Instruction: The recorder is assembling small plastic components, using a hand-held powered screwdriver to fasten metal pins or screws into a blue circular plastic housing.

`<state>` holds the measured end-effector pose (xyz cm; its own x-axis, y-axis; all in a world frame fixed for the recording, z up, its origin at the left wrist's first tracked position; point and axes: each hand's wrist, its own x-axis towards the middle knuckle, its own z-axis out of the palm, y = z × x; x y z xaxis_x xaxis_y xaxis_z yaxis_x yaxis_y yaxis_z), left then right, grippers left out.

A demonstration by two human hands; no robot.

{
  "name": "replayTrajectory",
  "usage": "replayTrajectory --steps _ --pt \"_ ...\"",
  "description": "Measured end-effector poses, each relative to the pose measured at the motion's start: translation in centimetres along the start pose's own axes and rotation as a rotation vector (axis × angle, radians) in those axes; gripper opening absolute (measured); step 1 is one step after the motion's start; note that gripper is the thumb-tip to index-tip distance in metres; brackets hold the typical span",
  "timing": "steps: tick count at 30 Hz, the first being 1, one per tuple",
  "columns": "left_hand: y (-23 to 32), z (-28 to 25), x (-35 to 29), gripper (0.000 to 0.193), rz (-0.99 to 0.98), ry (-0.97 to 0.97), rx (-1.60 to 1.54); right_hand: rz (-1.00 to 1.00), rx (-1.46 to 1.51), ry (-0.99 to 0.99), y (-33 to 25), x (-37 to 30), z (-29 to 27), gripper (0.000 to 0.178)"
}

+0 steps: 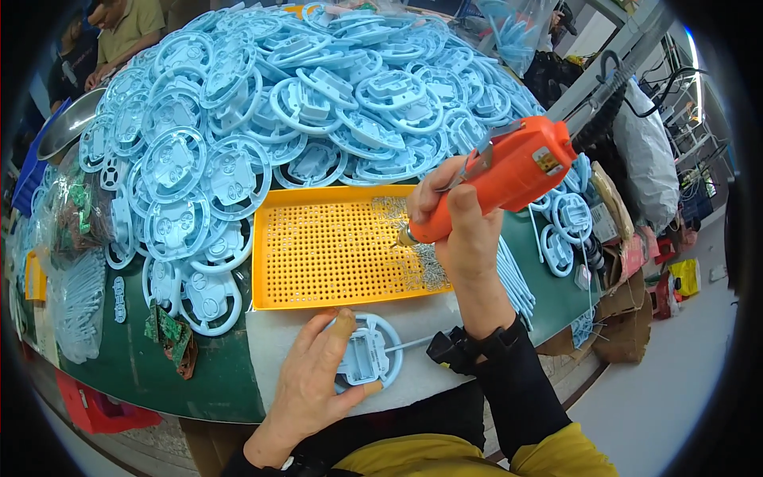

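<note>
My left hand [316,381] grips a light blue plastic toy steering wheel [367,356] by its left side, fingers closed round the rim. The wheel lies on a whitish sheet near the table's front edge, its open rectangular compartment facing up, and a thin blue rod [413,343] sticks out to the right. In my right hand [465,226] is an orange electric screwdriver [501,175], tilted with its bit pointing down and left. The bit's tip is over the right part of a yellow perforated tray [318,296], beside small silver screws [429,266]. Whether a screw is on the bit I cannot make out.
A large heap of blue wheel parts [318,103] fills the table's back. Bags of parts [79,310] and green circuit boards [171,334] lie at left. Blue rods [515,282] rest right of the tray. Another person [127,36] is at far left.
</note>
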<state>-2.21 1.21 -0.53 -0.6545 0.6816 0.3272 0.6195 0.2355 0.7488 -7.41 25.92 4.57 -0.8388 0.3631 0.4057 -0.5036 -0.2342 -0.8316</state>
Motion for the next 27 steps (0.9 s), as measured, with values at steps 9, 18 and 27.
replayTrajectory --steps 9,18,27 --pt "1.3 0.6 0.5 0.106 -0.057 0.016 -0.028 -0.070 -0.260 -0.023 -5.0 -0.6 1.9 0.070" --pt "0.8 0.8 0.2 0.112 -0.057 0.035 -0.047 0.122 -0.192 -0.160 -6.0 -6.0 4.3 0.072" --pt "1.4 0.5 0.3 0.111 -0.063 0.034 -0.030 0.149 -0.113 -0.139 -5.2 -7.1 4.3 0.067"
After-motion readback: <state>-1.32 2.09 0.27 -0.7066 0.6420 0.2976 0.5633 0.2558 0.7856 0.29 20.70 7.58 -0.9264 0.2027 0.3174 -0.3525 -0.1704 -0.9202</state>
